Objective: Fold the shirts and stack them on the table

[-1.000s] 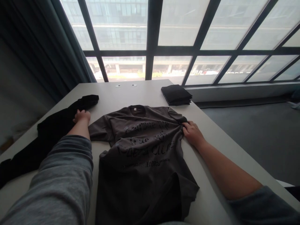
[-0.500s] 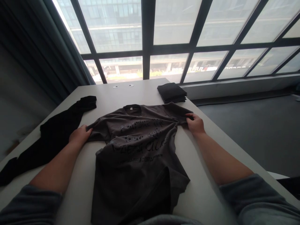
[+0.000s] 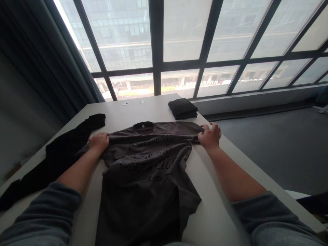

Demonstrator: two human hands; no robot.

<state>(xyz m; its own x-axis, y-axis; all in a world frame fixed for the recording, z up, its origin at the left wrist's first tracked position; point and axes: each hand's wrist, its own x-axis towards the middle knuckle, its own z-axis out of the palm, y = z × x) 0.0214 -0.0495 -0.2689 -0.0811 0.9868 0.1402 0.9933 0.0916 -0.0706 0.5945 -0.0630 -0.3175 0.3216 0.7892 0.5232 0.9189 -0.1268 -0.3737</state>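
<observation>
A dark grey T-shirt (image 3: 143, 194) with black lettering lies spread on the white table, its collar at the far side and its lower part creased and folded over near me. My left hand (image 3: 99, 141) is closed on the fabric by the left shoulder, and that sleeve lies partly hidden behind the hand and forearm. On the other side, my right hand (image 3: 210, 136) grips the end of the right sleeve between thumb and fingers, with some fingers raised.
A black garment (image 3: 56, 157) lies along the table's left side. Folded black cloths (image 3: 182, 108) are stacked at the far right corner of the white table (image 3: 210, 194). Beyond stand a window and, to the left, a dark curtain (image 3: 51, 51).
My left hand has moved from the left sleeve's end inward to the shoulder. The right hand still holds its sleeve, with fingers more raised. The view has tilted slightly upward.
</observation>
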